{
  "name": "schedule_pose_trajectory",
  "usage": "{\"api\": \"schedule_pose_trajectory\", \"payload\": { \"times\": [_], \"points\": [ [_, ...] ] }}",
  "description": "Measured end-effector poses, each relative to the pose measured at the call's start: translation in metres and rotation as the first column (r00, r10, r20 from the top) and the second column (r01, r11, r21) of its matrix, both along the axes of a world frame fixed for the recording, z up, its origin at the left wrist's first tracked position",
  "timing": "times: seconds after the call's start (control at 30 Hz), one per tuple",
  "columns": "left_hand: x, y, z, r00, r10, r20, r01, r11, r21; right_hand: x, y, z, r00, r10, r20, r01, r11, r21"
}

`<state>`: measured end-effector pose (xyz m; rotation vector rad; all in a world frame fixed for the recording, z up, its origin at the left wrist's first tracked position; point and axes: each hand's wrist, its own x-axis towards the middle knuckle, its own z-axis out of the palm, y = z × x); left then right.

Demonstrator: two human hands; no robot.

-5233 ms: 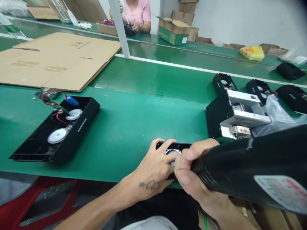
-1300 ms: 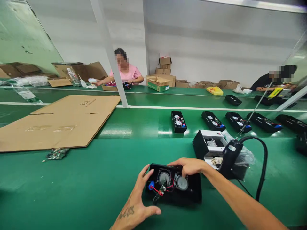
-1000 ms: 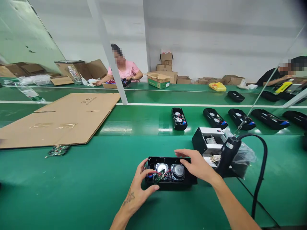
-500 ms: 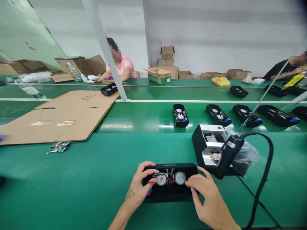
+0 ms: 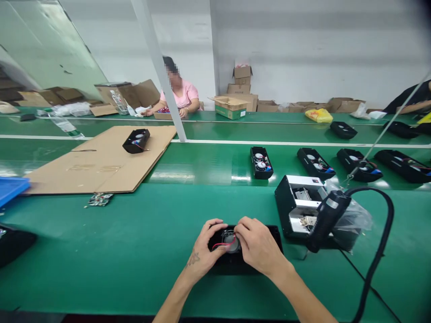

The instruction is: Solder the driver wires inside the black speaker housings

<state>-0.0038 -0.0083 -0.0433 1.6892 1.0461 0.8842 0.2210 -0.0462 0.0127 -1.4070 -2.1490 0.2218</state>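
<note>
A black speaker housing lies open-side up on the green belt in front of me, with a round driver and red wires inside. My left hand curls round the housing's left end. My right hand lies over the middle of the housing, its fingers bent down onto the driver and wires. Just to the right, a black heat gun with a thick black cable rests against a black and silver machine.
Several open speaker housings sit in a row on the far belt; another lies on a flat cardboard sheet. A loose circuit board lies left. A blue tray shows at the left edge. A person in pink sits across.
The heat gun has left my right hand and rests by the machine. My right hand came over onto the driver. A housing slid along the cardboard.
</note>
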Motion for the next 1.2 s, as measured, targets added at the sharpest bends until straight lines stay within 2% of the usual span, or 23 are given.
{"api": "schedule_pose_trajectory", "payload": {
  "times": [0.07, 0.17, 0.3, 0.37, 0.43, 0.5, 0.57, 0.63, 0.7, 0.8, 0.9, 0.97, 1.03, 1.1, 1.2],
  "points": [
    [-0.004, 0.0, 0.004, 0.998, -0.052, -0.019, 0.052, 0.998, -0.019, 0.006, -0.004, 0.0, 0.983, -0.075, -0.166, 0.067, 0.996, -0.05],
    [-0.012, 0.0, 0.009, 0.991, -0.127, -0.03, 0.124, 0.989, -0.079, 0.014, -0.012, -0.002, 0.911, -0.174, -0.374, 0.095, 0.971, -0.22],
    [-0.014, -0.006, 0.012, 0.995, -0.1, -0.019, 0.097, 0.989, -0.115, 0.024, -0.022, 0.001, 0.89, -0.149, -0.43, -0.086, 0.872, -0.481],
    [-0.012, -0.01, 0.01, 0.998, -0.061, -0.015, 0.06, 0.994, -0.092, 0.03, -0.025, 0.006, 0.882, -0.145, -0.449, -0.14, 0.828, -0.543],
    [-0.009, -0.012, 0.008, 1.0, -0.028, -0.014, 0.027, 0.998, -0.055, 0.036, -0.025, 0.01, 0.867, -0.182, -0.464, -0.122, 0.825, -0.552],
    [-0.007, -0.015, 0.007, 1.0, -0.004, -0.027, 0.004, 1.0, -0.014, 0.037, -0.025, 0.012, 0.874, -0.172, -0.454, -0.095, 0.856, -0.508],
    [-0.006, -0.017, 0.009, 0.998, 0.004, -0.06, -0.001, 0.999, 0.052, 0.033, -0.027, 0.011, 0.914, -0.061, -0.401, -0.112, 0.913, -0.393],
    [-0.007, -0.021, 0.015, 0.995, -0.011, -0.104, 0.026, 0.989, 0.147, 0.023, -0.032, 0.009, 0.958, 0.067, -0.28, -0.142, 0.956, -0.258],
    [-0.009, -0.024, 0.024, 0.986, -0.059, -0.155, 0.096, 0.965, 0.244, 0.013, -0.039, 0.007, 0.983, 0.122, -0.138, -0.146, 0.973, -0.179],
    [-0.013, -0.028, 0.036, 0.957, -0.137, -0.257, 0.222, 0.914, 0.339, 0.004, -0.047, 0.009, 0.988, 0.154, -0.014, -0.154, 0.977, -0.147],
    [-0.015, -0.029, 0.038, 0.918, -0.168, -0.36, 0.305, 0.879, 0.366, 0.005, -0.046, 0.011, 0.99, 0.139, 0.022, -0.139, 0.99, -0.019],
    [-0.015, -0.029, 0.035, 0.922, -0.138, -0.361, 0.279, 0.885, 0.373, 0.005, -0.041, 0.009, 0.994, 0.105, 0.036, -0.108, 0.99, 0.095],
    [-0.013, -0.028, 0.03, 0.947, -0.069, -0.313, 0.198, 0.895, 0.401, 0.004, -0.036, 0.002, 0.995, 0.088, 0.051, -0.096, 0.981, 0.169],
    [-0.011, -0.027, 0.028, 0.951, -0.04, -0.306, 0.176, 0.885, 0.431, 0.0, -0.032, -0.006, 0.994, 0.088, 0.064, -0.098, 0.978, 0.186],
    [-0.008, -0.025, 0.028, 0.906, -0.098, -0.412, 0.295, 0.844, 0.447, -0.006, -0.03, -0.014, 0.989, 0.109, 0.101, -0.117, 0.99, 0.077]
  ]
}}
